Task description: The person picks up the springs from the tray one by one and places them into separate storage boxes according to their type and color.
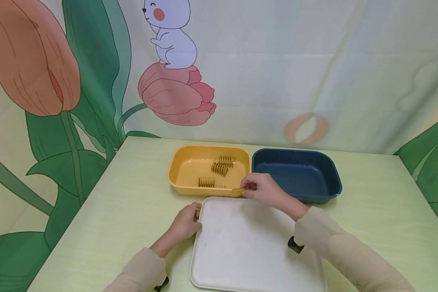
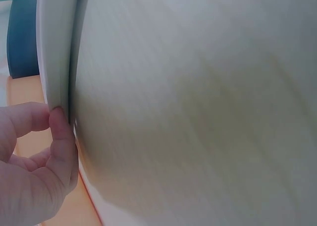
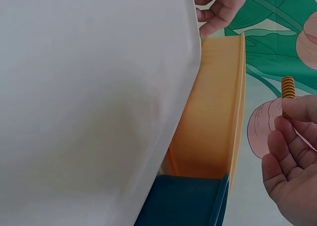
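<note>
My right hand [image 1: 265, 190] pinches a small brass-coloured coil spring [image 3: 288, 87] between thumb and fingertips, above the front right corner of the yellow bin [image 1: 186, 167]. The right wrist view shows the spring sticking up past the thumb. Several springs [image 1: 220, 168] lie in the yellow bin, some of them partly behind its front wall. My left hand [image 1: 184, 223] grips the upper left edge of a white rectangular tray [image 1: 255, 247], thumb and fingers on its rim [image 2: 57, 47].
A dark blue bin [image 1: 295, 178] stands right beside the yellow one, behind the tray. All rest on a pale green table [image 1: 372, 211]. Behind it hangs a cloth [image 1: 255, 81] printed with flowers and a white animal.
</note>
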A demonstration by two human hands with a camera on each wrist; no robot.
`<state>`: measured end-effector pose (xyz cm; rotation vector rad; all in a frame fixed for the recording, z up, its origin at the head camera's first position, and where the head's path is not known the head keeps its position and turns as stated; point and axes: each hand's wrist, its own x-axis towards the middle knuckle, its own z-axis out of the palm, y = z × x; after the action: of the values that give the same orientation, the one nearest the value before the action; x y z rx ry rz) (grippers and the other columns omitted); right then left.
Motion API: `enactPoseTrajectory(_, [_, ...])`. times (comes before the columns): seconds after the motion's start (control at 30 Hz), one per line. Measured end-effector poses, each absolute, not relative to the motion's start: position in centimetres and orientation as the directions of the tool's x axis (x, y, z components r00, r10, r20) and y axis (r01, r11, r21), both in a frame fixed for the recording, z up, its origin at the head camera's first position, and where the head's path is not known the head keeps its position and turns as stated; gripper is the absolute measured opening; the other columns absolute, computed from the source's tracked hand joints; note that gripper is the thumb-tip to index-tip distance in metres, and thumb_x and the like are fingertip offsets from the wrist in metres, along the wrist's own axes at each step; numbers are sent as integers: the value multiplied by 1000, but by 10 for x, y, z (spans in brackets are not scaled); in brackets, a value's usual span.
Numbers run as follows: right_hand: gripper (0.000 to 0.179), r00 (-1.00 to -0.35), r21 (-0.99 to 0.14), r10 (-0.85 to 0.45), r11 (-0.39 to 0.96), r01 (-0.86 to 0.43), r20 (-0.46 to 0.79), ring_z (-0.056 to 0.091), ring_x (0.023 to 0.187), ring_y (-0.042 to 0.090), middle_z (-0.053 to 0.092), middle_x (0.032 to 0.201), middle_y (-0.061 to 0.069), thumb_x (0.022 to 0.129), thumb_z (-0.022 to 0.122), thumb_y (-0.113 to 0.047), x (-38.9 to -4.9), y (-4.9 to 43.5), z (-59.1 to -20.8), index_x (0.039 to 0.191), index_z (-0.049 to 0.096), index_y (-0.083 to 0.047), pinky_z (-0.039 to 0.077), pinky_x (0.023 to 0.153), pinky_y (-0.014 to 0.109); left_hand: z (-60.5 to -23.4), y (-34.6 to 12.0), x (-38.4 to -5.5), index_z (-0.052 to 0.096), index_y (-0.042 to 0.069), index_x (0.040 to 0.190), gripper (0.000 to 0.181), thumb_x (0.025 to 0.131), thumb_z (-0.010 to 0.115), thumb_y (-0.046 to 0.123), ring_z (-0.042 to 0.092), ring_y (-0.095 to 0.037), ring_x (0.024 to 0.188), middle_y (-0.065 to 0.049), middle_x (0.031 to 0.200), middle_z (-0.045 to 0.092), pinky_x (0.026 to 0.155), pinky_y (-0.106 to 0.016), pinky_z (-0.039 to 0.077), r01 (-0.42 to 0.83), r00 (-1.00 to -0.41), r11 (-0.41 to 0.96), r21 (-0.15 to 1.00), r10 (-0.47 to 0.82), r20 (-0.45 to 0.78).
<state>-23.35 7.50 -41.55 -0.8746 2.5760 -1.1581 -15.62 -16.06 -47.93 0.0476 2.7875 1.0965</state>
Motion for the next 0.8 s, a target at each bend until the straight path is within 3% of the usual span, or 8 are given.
enactPoseTrajectory(0.8, [11,-867,-736,-493,558,-383,78,53,75,16,62,86,6,77,63,-4,-248,98,-422,87,64,-6,48,70,26,-481,-161,-156,47,-8,116,52,65,59,-9,42,-15,68,-6,80,48,61,-24,36,-30,-988,730,682,80,-129])
